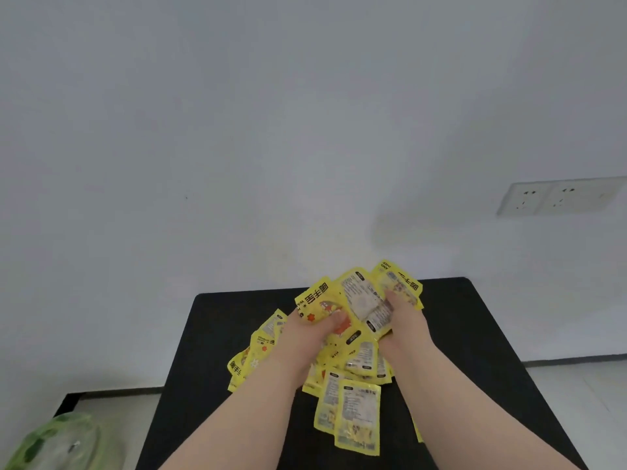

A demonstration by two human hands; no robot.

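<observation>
One wide-angle camera on my head. Faces forward and down, close over my left hand and right hand at the black table; white wall beyond.

Bright, soft and evenly diffuse throughout. Faint grey shading over the white wall, slightly darker toward the upper corners of the frame. One pale smudge of shadow on it right of centre, down-left of the socket plate. Matt black worktop flat and dull, its surface detail swallowed. Mild sheen on the yellow packets, their print soft, partly smeared. Generally a little blurred and blocky. Heavily out of focus at lower left, around the green bag. Wide-angle bending near the edges: socket plate tilted, worktop sides splayed outward toward the bottom.
</observation>
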